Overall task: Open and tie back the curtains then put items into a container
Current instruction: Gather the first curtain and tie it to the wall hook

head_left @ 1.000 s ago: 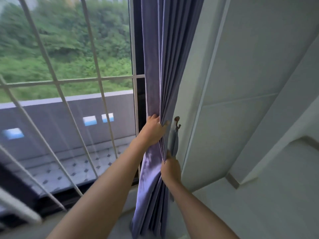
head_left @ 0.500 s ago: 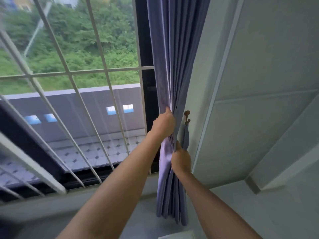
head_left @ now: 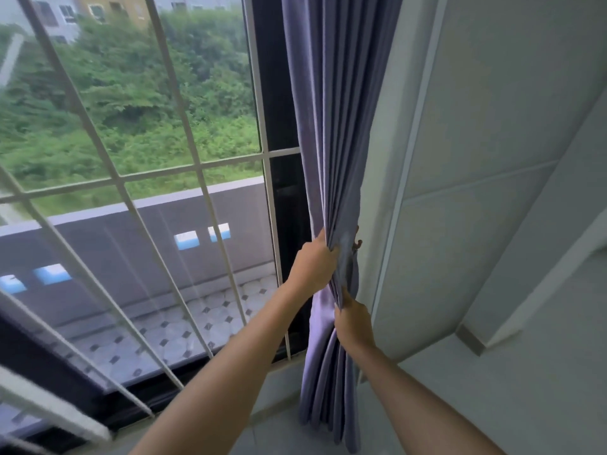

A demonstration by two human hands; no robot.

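Note:
A purple curtain (head_left: 331, 110) hangs gathered in folds at the right side of the window, beside the white wall. My left hand (head_left: 312, 266) clutches the bunched folds from the left at mid height. My right hand (head_left: 353, 321) pinches the folds just below it, on the wall side. A small brown wall hook (head_left: 357, 242) peeks out at the curtain's right edge, level with my left hand, mostly hidden by the fabric. No tie-back band or container is visible.
White window bars (head_left: 193, 165) cross the glass on the left, with a dark window frame (head_left: 282, 198) next to the curtain. A white wall (head_left: 476, 159) and a sloped ledge (head_left: 525, 372) fill the right. A grey sill runs below the window.
The view has shifted left and upward, so curtain and hands sit further right. The curtain's folds have been pushed over the hook, which now barely shows. Both hands keep their grip.

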